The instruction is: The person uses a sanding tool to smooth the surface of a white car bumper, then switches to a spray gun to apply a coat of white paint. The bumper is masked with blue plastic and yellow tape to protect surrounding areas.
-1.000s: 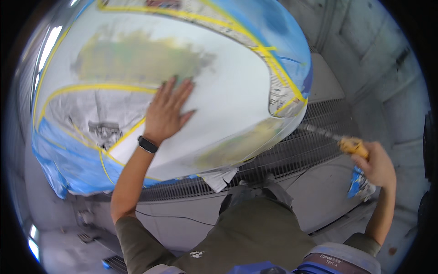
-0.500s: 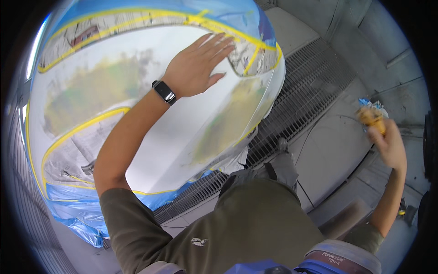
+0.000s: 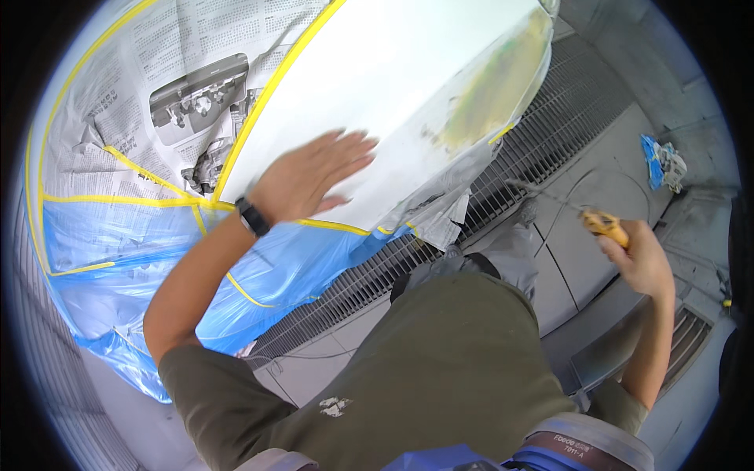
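My left hand (image 3: 312, 179), a dark watch on its wrist, is open with fingers stretched over the lower end of a white car body panel (image 3: 369, 86). Whether the palm touches the panel, I cannot tell. In my right hand (image 3: 650, 263), off to the right above the floor, is a yellow-orange air blow gun (image 3: 603, 224) whose thin nozzle is blurred and points left. A yellow-green sanded patch (image 3: 503, 82) shows on the panel's right part. Yellow tape (image 3: 271, 94) edges the panel, holding newspaper (image 3: 118, 86) and blue plastic film (image 3: 126, 243).
A floor grate (image 3: 585, 98) runs along the panel's right side, past my feet. Crumpled blue and white waste (image 3: 664, 163) lies by the grey wall at the right. A thin hose (image 3: 330, 355) crosses the floor. A respirator filter (image 3: 585, 447) shows at the lower edge.
The view has shifted toward the panel's newspaper-covered lower end. My left hand has moved down the panel, nearer to me. My right hand has lowered, with the blow gun now pointing left.
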Motion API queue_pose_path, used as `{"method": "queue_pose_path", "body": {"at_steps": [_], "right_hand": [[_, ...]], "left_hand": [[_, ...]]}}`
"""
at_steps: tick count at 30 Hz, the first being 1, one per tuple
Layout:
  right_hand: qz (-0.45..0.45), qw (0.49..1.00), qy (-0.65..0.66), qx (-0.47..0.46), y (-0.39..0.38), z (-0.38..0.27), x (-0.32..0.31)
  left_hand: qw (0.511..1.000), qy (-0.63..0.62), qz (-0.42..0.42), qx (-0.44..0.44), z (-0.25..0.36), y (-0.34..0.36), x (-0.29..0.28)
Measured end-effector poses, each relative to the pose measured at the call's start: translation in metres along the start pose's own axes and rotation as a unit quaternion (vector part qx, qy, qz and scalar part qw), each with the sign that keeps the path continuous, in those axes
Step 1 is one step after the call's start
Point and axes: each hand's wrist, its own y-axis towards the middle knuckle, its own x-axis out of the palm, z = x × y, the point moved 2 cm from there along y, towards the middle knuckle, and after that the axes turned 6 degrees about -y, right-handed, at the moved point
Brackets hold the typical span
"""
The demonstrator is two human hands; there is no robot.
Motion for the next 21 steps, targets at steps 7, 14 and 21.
{"method": "queue_pose_path", "body": {"at_steps": [7, 14, 21], "right_hand": [[-0.076, 0.994, -0.024, -0.077, -0.035, -0.039, 0.047], [0.096, 0.994, -0.05, -0.023, -0.074, 0.033, 0.018], [0.223, 0.96, 0.047, 0.164, -0.065, 0.132, -0.021]], "left_hand": [[0.993, -0.053, -0.105, -0.028, 0.039, -0.028, 0.077], [0.977, 0.155, -0.106, 0.1, 0.008, 0.133, 0.041], [0.947, 0.312, -0.005, 0.084, -0.043, 0.356, -0.05]]}}
